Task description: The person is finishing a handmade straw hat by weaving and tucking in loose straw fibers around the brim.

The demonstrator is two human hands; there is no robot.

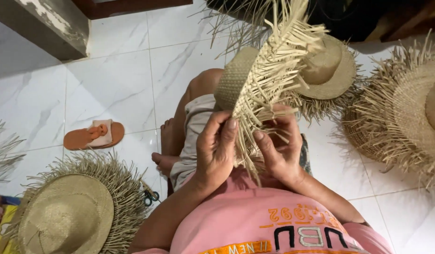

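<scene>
I hold a woven straw hat on edge above my lap, its loose fringe of strands fanning upward and toward me. My left hand grips the fringe at the brim's lower edge, thumb raised against the strands. My right hand pinches strands of the same fringe from the other side. Both hands touch the hat and almost meet. My bare knee and foot show beneath the hat.
A finished fringed straw hat lies at lower left with small scissors beside it. An orange sandal rests on the white tiled floor. More straw hats are stacked behind and at right.
</scene>
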